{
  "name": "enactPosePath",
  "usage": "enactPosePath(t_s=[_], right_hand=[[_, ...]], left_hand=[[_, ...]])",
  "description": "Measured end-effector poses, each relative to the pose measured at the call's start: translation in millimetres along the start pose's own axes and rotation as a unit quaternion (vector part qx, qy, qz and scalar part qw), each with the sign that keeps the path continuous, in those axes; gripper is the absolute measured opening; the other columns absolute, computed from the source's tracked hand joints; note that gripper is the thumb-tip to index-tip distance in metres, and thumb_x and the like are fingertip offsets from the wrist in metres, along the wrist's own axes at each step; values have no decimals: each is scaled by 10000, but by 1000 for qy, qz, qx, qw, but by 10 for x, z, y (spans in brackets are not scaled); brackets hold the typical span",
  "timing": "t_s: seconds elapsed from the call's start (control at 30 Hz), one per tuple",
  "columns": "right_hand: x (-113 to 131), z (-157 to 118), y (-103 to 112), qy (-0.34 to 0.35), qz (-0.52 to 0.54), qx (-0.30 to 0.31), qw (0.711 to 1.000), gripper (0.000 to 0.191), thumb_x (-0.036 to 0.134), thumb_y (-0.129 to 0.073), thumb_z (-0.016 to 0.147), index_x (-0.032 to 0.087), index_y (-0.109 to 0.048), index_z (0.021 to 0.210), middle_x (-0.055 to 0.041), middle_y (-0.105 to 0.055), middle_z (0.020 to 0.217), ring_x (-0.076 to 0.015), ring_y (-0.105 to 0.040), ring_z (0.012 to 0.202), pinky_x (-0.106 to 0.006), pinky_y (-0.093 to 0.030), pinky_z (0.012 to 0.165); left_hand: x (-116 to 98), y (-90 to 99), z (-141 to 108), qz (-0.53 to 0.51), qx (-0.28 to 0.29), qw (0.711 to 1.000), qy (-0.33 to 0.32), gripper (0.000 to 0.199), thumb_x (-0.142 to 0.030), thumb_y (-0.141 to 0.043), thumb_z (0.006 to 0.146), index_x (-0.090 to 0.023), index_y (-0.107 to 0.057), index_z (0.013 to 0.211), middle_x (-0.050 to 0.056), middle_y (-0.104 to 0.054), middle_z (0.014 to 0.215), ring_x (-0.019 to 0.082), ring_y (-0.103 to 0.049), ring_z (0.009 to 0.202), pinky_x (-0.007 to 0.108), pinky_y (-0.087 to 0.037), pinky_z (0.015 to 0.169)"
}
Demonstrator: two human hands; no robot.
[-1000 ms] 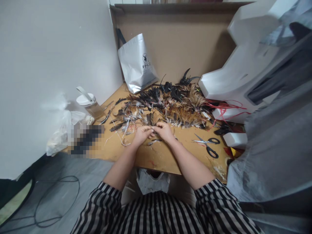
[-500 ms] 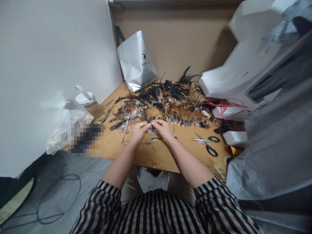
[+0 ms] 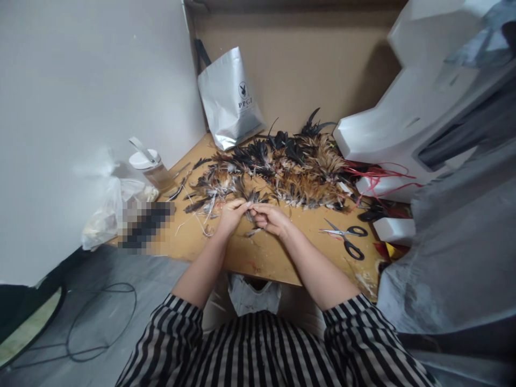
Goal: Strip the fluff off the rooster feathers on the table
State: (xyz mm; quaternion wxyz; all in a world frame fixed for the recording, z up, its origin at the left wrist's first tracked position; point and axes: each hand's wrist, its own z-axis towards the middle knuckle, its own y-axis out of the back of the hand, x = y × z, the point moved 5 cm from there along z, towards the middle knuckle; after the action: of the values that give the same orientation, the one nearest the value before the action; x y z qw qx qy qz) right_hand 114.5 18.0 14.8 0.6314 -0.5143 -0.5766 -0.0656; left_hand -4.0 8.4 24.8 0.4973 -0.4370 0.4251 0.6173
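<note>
My left hand [image 3: 234, 214] pinches a small bunch of dark feathers [image 3: 250, 195] with thumb and fingertips, low over the table. Against it, fingertip to fingertip, is my right hand [image 3: 272, 217], turned palm inward with its fingers curled and closed at the quill ends. Whether a thread lies between the fingertips is too small to tell. Just behind both hands spread heaps of brown feathers [image 3: 306, 189] and black feathers [image 3: 258, 153]. White strips [image 3: 209, 204] lie among the feathers left of my hands.
Scissors [image 3: 343, 233] with black handles lie partly open on the table [image 3: 278, 255] at right. Beyond are red ribbons [image 3: 377, 174] and white foam [image 3: 374, 129]. A silver bag [image 3: 229, 102] stands at the back; a lidded cup [image 3: 155, 171] and plastic bag [image 3: 105, 209] are left.
My right hand has rotated, its palm side and curled fingers now showing, while its fingertips stay near the left ones. My left hand has barely moved. The view has shifted slightly.
</note>
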Motion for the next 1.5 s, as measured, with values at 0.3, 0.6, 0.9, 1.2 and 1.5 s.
enactPosePath(t_s=[0.3,0.6,0.9,1.2,1.5], right_hand=[[183,-58,143,60,-215,-94,970,264,301,-654,595,127,-635,792,20,-556,565,-27,-308,383,-174,-177,374],[368,-301,-13,137,-646,11,751,74,179,-598,624,176,-670,641,-2,-630,623,-122,-527,600,-220,-366,591],[25,-313,-301,96,-807,-32,582,176,117,-482,753,124,-656,726,-170,-642,822,-253,-593,768,-360,-394,723],[289,-209,110,130,-435,-106,885,168,314,-611,651,147,-624,644,14,-529,499,-70,-394,433,-206,-311,451],[155,-20,165,144,-102,-152,973,275,373,-702,564,153,-572,665,56,-436,489,-30,-272,403,-178,-161,386]], left_hand=[[180,48,40,-91,-26,993,70,250,-389,-651,647,-142,-618,627,-4,-574,603,105,-520,613,208,-381,589],[287,108,69,-206,-64,968,127,280,-383,-689,612,-135,-630,726,47,-655,745,93,-576,640,202,-415,592],[266,100,57,-222,-48,964,136,242,-344,-690,629,-130,-636,726,38,-644,733,73,-560,619,180,-417,569],[261,94,51,-249,-35,958,138,249,-349,-683,642,-130,-625,745,42,-654,760,58,-554,586,166,-408,524],[270,-123,-50,-266,95,937,207,259,-299,-706,635,-97,-651,788,97,-676,827,61,-562,568,148,-407,478]])
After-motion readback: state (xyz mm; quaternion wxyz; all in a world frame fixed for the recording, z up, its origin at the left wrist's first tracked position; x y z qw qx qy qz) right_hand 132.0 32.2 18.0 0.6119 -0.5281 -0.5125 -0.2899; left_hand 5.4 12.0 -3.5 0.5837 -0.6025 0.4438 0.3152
